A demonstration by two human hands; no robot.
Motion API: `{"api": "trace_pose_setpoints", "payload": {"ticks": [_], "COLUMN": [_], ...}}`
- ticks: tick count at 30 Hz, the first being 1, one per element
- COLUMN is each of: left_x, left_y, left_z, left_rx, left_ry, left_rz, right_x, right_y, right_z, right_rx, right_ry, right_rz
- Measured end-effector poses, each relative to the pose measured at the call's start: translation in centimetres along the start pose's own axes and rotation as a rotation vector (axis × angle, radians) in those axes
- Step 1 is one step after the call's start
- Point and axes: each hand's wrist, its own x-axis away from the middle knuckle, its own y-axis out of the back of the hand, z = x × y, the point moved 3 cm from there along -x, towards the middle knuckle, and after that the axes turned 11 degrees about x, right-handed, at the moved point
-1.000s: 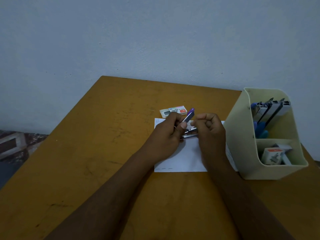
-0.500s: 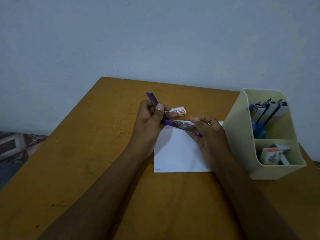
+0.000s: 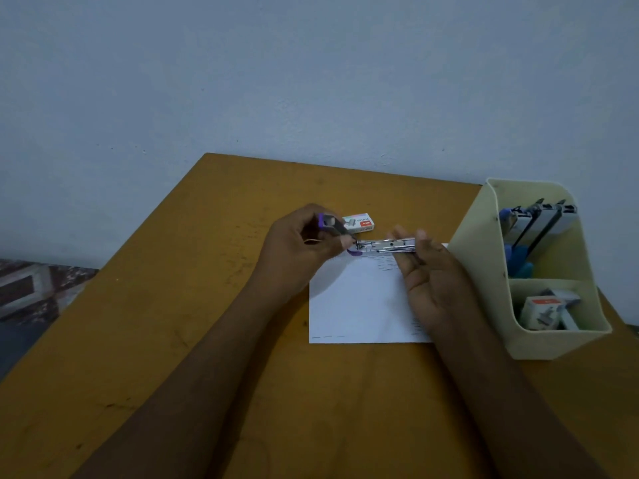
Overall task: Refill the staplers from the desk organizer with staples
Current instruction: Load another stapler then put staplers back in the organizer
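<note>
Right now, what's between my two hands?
In the head view, the opened purple-and-silver stapler bridges them: left hand grips its purple lid, right hand pinches its metal tray, above the white paper sheet.

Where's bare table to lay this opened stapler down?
Widest bare patch: the table left of the sheet of paper, out to its left edge. Also the strip behind the staple box up to the wall, and the paper's near half. Crowded on the right, where the desk organizer stands beside the paper.
</note>
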Motion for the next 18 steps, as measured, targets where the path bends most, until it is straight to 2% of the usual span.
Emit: {"api": "trace_pose_setpoints", "payload": {"ticks": [2, 6, 9, 13, 16, 18], "left_x": [0.0, 0.0, 0.0, -0.1, -0.1, -0.1], "left_y": [-0.1, -0.1, 0.1, 0.4, 0.6, 0.7], "left_z": [0.3, 0.8, 0.9, 1.1, 1.1, 1.3], "left_rx": [-0.099, -0.161, -0.115, -0.060, -0.103, -0.129], "left_ry": [0.005, 0.028, 0.063, 0.077, 0.049, 0.046], "left_rz": [0.042, 0.048, 0.005, -0.041, -0.059, -0.082], "right_x": [0.1, 0.3, 0.3, 0.5, 0.9, 1.1], "right_y": [0.0, -0.1, -0.1, -0.2, -0.2, -0.1], "right_z": [0.0, 0.1, -0.1, 0.2, 0.4, 0.5], "right_rx": [0.034, 0.275, 0.310, 0.175, 0.185, 0.213], "right_ry": [0.030, 0.114, 0.030, -0.123, -0.225, -0.225], "right_rz": [0.016, 0.000, -0.013, -0.001, -0.018, -0.032]}}
